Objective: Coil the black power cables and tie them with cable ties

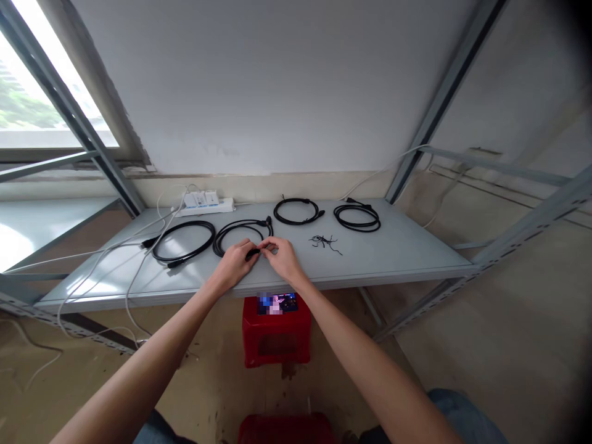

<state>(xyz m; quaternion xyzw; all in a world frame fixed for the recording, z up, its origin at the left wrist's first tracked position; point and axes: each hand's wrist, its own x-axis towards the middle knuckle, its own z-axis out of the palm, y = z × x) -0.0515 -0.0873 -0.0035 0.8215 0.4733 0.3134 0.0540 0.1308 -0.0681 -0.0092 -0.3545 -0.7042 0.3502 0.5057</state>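
Near the shelf's front edge, my left hand (237, 263) is closed on part of a coiled black cable (221, 237), the second coil from the left. My right hand (280, 256) touches the same spot from the right, its thumb and finger pinched together. What lies between those fingertips is too small to make out. Another black coil (184, 240) lies to the left, and two more, one (296, 211) behind my right hand and one (357, 218) further right. A small pile of short black ties (324, 241) rests right of my right hand.
A white power strip (206, 206) with plugs sits at the back left, and white cords (134, 237) run over the grey shelf (398, 259). Metal uprights (416, 148) stand at both sides. Below the front edge is a red stool (276, 339) bearing a lit screen (277, 303).
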